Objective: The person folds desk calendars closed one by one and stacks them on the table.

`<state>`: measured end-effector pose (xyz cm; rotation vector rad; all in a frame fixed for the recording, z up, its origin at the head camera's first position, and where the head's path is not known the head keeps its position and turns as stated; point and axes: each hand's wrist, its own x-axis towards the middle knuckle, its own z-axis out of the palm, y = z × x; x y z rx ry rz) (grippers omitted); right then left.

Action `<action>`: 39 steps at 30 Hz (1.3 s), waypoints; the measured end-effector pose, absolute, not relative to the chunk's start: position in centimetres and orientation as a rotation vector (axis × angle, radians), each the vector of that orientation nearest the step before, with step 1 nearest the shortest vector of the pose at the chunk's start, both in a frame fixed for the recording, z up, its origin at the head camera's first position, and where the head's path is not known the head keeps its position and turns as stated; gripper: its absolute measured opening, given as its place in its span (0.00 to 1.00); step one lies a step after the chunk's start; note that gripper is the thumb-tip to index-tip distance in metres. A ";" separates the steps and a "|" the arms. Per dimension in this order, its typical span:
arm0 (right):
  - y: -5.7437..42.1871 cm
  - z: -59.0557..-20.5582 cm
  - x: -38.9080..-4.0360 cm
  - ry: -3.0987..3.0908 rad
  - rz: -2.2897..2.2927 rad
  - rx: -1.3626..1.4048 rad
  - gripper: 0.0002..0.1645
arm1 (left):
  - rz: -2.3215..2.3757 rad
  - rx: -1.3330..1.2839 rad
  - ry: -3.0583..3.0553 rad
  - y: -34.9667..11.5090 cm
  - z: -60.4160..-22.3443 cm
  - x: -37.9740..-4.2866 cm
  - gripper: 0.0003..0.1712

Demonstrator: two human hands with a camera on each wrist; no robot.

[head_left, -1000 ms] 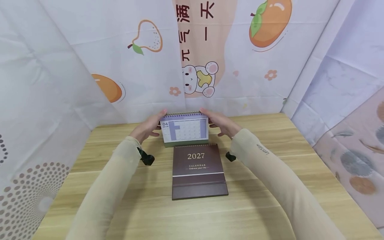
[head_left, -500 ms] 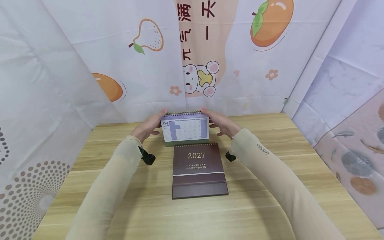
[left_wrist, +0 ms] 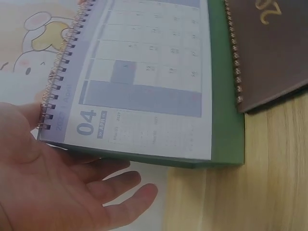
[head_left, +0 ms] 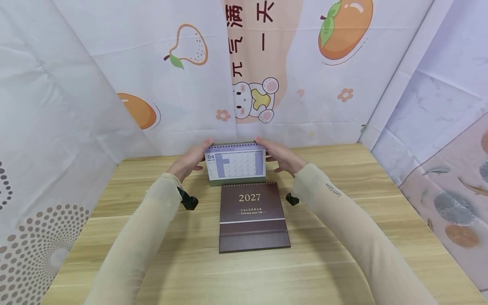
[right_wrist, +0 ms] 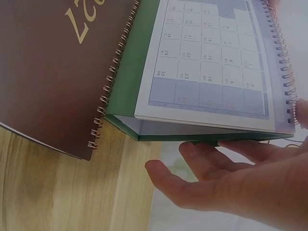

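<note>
A desk calendar with a white and lilac April page, a green base and a coil along its top stands upright at the back of the table. My left hand grips its left end, and my right hand the right end. Both thumbs are at the ends of the coil. In the left wrist view some fingers pass behind the side edge, their tips partly hidden. The right wrist view shows fingers spread along the other side edge. Just in front lies a dark brown 2027 calendar, its coil against the green base.
The wooden table ends at a white printed cloth close behind the calendars. More cloth hangs at the left and right. A black strap hangs at the left wrist and a black piece at the right.
The head view has shifted very slightly. Both hands stay at the two ends of the upright desk calendar, and neither calendar has visibly moved on the table.
</note>
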<state>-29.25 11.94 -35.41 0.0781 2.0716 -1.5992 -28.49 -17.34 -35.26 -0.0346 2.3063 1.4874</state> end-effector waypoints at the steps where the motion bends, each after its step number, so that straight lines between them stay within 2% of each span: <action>1: 11.9 -35.4 -29.2 2.070 -1.602 0.078 0.44 | 1.480 -0.025 2.318 -17.3 -35.3 -28.5 0.46; 5: 11.8 -35.3 -29.2 2.068 -1.614 0.082 0.43 | 1.457 0.007 2.348 -17.2 -35.4 -28.6 0.47; 26: 11.1 -35.0 -29.6 2.070 -1.636 0.098 0.36 | 1.487 0.062 2.332 -17.3 -35.2 -28.9 0.37; 39: 10.9 -34.8 -29.7 2.068 -1.657 0.115 0.34 | 1.496 0.055 2.340 -17.3 -35.0 -29.0 0.35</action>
